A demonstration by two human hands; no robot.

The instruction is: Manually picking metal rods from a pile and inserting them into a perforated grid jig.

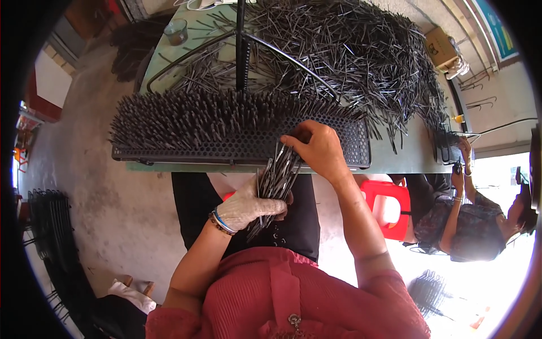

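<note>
My left hand, in a pale glove with fingertips showing, is closed around a bundle of thin black strips in front of the table's near edge. The bundle stands tilted, its upper ends leaning right. My bare right hand is closed in a pinch just above those ends, over the front of a black perforated rack. What its fingers hold is hidden. Upright dark strips fill the rack's holes densely on the left and along the back; bare holes show at the front middle and right.
A large heap of loose black strips covers the green table's back right. A black metal frame rises behind the rack. A glass stands back left. A co-worker sits at the right beside a red stool.
</note>
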